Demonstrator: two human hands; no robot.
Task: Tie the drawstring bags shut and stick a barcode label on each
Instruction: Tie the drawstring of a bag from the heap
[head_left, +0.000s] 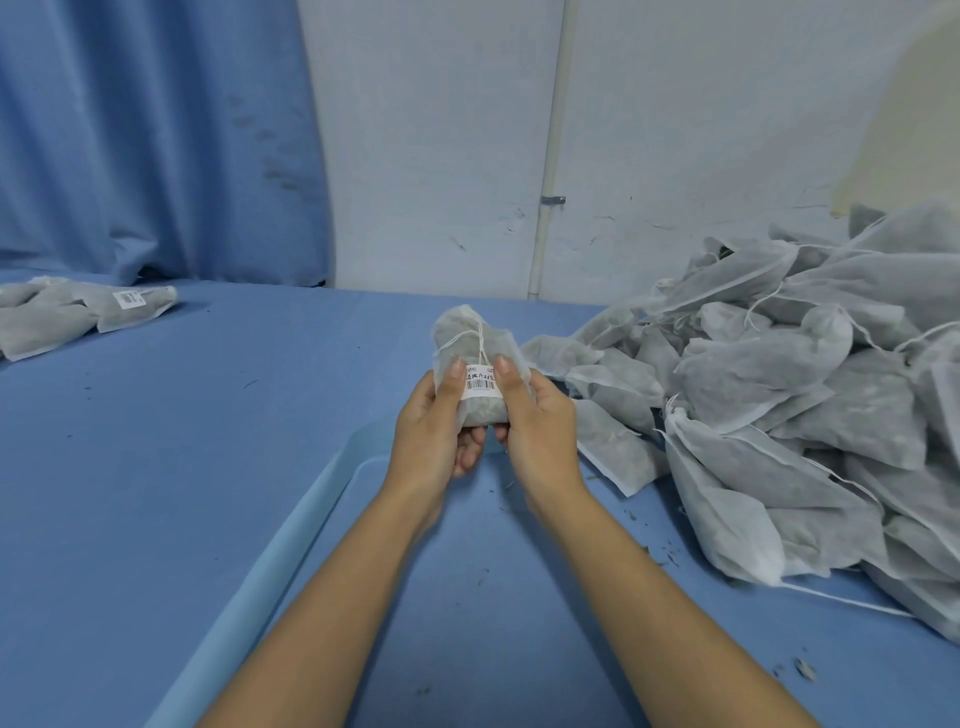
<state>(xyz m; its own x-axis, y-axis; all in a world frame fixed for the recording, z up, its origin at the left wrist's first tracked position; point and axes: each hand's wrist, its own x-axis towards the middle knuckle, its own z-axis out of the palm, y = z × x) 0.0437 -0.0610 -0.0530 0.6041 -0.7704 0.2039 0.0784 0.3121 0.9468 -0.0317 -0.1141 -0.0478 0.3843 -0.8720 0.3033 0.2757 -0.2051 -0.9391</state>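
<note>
I hold a white mesh drawstring bag (470, 343) filled with dark herbs above the blue table, at the centre of the view. Its white string is wound and knotted around the upper part. A white barcode label (482, 385) sits on its front. My left hand (439, 421) grips the bag's left side, thumb on the label's left edge. My right hand (535, 421) grips the right side, thumb pressing the label's right edge.
A big pile of unlabelled bags (810, 395) with loose strings covers the right of the blue table (182, 467). Labelled bags (78, 312) lie at the far left. A cloth fold (291, 519) runs diagonally below my arms. A blue curtain and white wall stand behind.
</note>
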